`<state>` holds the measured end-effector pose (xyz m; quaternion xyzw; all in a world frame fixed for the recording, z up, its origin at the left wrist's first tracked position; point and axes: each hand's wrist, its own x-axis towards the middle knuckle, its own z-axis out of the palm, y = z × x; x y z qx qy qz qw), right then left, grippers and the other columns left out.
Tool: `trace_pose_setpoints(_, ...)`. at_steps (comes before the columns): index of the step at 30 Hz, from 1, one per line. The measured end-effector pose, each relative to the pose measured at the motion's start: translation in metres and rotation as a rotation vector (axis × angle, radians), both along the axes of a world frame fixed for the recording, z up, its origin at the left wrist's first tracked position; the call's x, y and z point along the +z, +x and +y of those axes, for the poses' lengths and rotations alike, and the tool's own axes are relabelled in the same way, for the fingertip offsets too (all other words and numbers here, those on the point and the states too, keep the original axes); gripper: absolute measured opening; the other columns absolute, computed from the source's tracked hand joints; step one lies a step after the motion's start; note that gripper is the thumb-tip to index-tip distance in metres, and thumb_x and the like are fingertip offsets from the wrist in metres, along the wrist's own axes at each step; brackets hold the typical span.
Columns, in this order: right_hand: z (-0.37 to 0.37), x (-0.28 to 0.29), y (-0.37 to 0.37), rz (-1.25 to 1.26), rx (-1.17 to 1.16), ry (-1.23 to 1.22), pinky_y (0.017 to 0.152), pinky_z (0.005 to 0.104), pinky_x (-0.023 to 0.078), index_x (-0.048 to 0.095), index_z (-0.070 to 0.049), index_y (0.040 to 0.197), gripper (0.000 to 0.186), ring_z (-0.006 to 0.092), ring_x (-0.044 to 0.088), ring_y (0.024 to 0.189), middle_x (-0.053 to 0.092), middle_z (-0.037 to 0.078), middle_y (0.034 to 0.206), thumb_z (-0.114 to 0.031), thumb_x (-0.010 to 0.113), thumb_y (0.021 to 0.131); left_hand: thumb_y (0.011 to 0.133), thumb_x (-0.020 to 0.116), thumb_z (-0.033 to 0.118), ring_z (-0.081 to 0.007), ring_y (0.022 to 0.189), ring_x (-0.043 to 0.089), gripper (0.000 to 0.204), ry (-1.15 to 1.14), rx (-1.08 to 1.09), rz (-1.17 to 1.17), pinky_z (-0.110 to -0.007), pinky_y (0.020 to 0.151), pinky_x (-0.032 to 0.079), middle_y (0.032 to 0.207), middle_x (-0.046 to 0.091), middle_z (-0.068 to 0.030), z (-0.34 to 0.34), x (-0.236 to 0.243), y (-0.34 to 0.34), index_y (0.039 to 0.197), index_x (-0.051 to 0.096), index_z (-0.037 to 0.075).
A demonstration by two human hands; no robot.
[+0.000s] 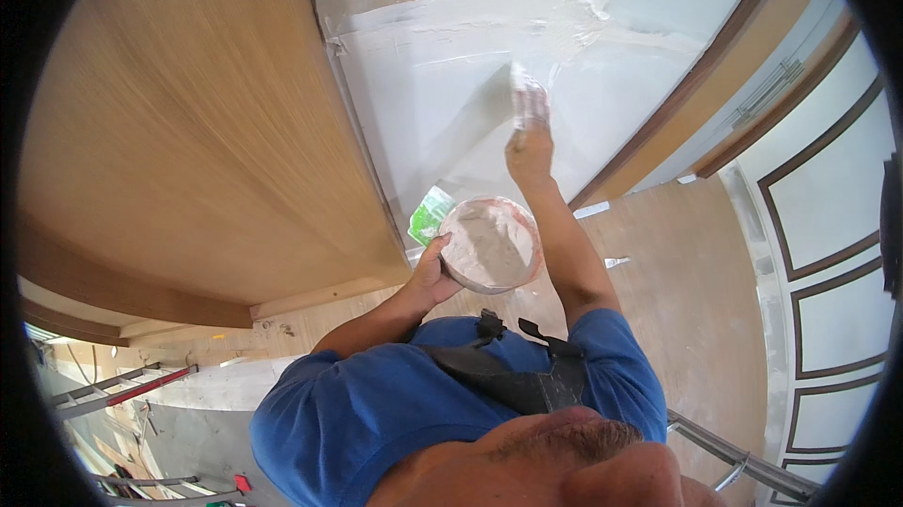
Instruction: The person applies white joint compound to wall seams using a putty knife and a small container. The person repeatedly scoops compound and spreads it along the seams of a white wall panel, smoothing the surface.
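In the head view, the left hand (433,264) curls partly closed around the near-left side of a round bowl (530,239) of off-white paste (487,245), thumb at its rim, while a green-and-white flat piece (432,213) shows just beside the bowl's far-left edge. Beyond the bowl, the right hand (530,117) reaches up before a paste-smeared white wall (404,102), its fingers whitened and blurred, so I cannot tell how far they are closed or whether they grip anything. A wooden panel (207,131) stands left of the bowl.
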<state>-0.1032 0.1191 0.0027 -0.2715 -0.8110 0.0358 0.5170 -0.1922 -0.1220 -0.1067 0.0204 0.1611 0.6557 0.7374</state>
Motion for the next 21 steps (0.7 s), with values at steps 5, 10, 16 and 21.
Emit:
trace_pose_setpoints(5,0.079,0.048,0.069,0.879,-0.061,-0.671,0.068,0.0416,0.05,0.053,0.006,0.111,0.022,0.0265,0.063,0.08,0.062,0.014,0.097,-0.002,0.052,0.091,0.09,0.061,0.038,-0.0347,0.135,0.047,0.066,-0.035,-0.02,0.029,-0.055,0.116,0.032,0.146,0.05,-0.0157,0.003,0.001,0.001,0.146,0.042,0.007)
trace_pose_setpoints(10,0.079,0.14,0.059,1.01,0.039,-0.806,0.061,0.0326,0.046,0.055,0.006,0.107,0.021,0.0178,0.058,0.074,0.059,0.009,0.091,0.004,0.054,0.085,0.094,0.058,0.034,-0.0337,0.136,0.046,0.062,-0.036,-0.055,-0.062,-0.054,0.117,0.031,0.148,0.047,-0.0152,0.001,-0.005,-0.003,0.146,0.04,0.006)
trace_pose_setpoints(16,0.029,0.185,0.0,0.857,0.14,-0.59,0.062,0.0311,0.046,0.063,0.008,0.099,0.018,0.0154,0.057,0.072,0.061,0.007,0.083,0.005,0.052,0.084,0.097,0.053,0.035,-0.0326,0.137,0.045,0.059,0.022,-0.056,-0.043,-0.053,0.118,0.031,0.148,0.048,-0.0142,-0.004,-0.005,-0.004,0.146,0.04,0.006)
trace_pose_setpoints(21,-0.014,0.189,-0.023,0.351,-0.035,-0.321,0.073,0.0331,0.049,0.063,0.011,0.109,0.026,0.0201,0.063,0.08,0.068,0.017,0.089,0.003,0.054,0.086,0.095,0.054,0.038,-0.034,0.138,0.044,0.062,-0.005,-0.018,0.011,-0.055,0.117,0.031,0.149,0.047,-0.0151,-0.003,-0.006,-0.005,0.148,0.039,0.007)
